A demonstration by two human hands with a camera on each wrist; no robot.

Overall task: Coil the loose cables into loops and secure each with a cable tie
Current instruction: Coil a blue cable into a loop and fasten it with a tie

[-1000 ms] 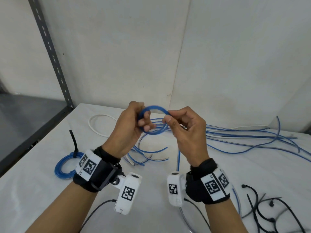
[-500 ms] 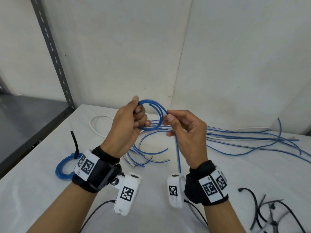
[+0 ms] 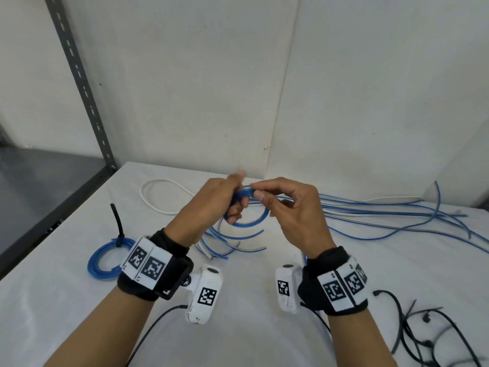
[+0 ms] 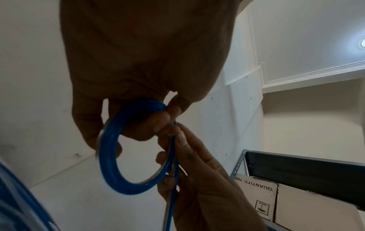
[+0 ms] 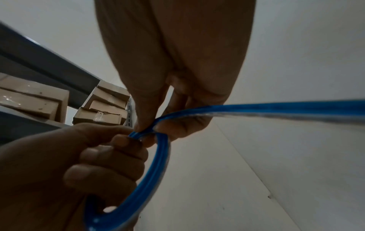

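Spreading across the white table [image 3: 264, 327], loose blue cables [image 3: 397, 215] trail off to the right. Above it, the left hand [image 3: 211, 205] curls its fingers round a small blue coil [image 4: 110, 156], held in the air between both hands. The right hand [image 3: 293, 210] pinches the cable's free strand [image 5: 256, 107] just beside the coil. A tied blue coil [image 3: 105, 258] lies at the left, black cable ties [image 3: 423, 327] at the right.

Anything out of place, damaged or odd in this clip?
Nothing stands out. Both hands wind a blue cable into a coil; a finished tied coil lies on the table's left, spare black ties at right.
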